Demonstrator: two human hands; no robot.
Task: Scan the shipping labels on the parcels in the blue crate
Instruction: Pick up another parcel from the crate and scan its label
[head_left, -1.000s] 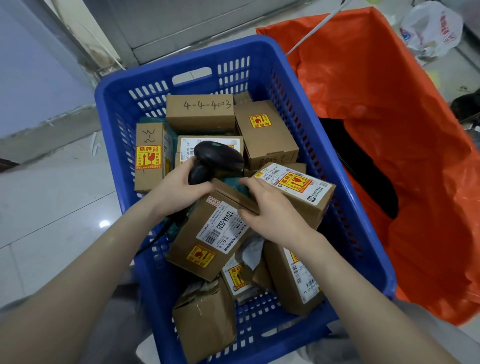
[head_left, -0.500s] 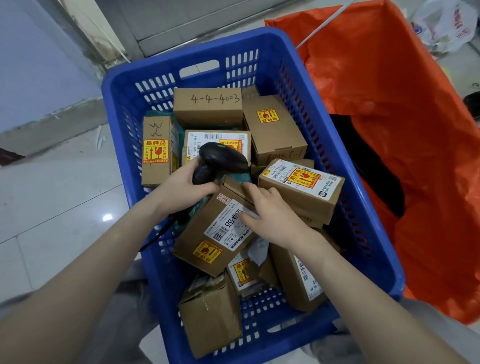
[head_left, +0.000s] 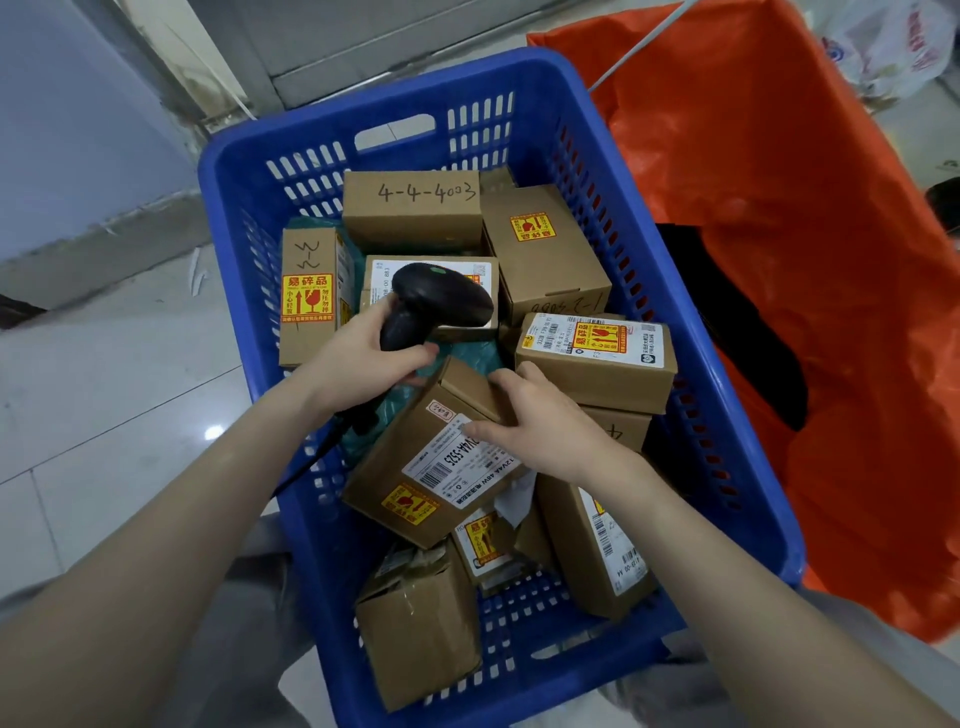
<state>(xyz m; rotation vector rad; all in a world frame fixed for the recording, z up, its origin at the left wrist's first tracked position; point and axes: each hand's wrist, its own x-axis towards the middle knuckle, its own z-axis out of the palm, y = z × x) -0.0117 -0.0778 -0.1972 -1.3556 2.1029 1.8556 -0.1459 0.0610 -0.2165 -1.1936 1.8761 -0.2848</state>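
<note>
A person bends over a blue crate (head_left: 244, 171) of cardboard parcels on a tiled floor, the left hand (head_left: 358, 358) wrapped around the grip of a black handheld scanner (head_left: 441, 296) and the right hand (head_left: 540, 426) lying flat on a tilted brown parcel (head_left: 415, 488) in the middle of the crate. Over the last second the right hand has slid from the parcel's upper edge down onto its top face, so that the thumb now rests on the upper end of the white shipping label (head_left: 457, 467), while the scanner has kept its place just above and left of the parcel. That suggests the parcel is being steadied or turned for a read, not yet scanned: the scanner's head points away from the camera and to the right, toward the parcels further back, not down at this label. The left hand's fingers (head_left: 410, 358) are closed tight on the scanner's handle; the right hand's fingers (head_left: 511, 379) are curled loosely over the parcel's far edge, pressing but not lifting it. The parcel leans on its neighbours with its long axis running from lower left to upper right, its far end raised; the label runs along that same line, barcode toward the near end and a yellow fragile sticker (head_left: 408, 504) below it. An orange sack (head_left: 779, 218) stands open just beside the crate on the right.
</note>
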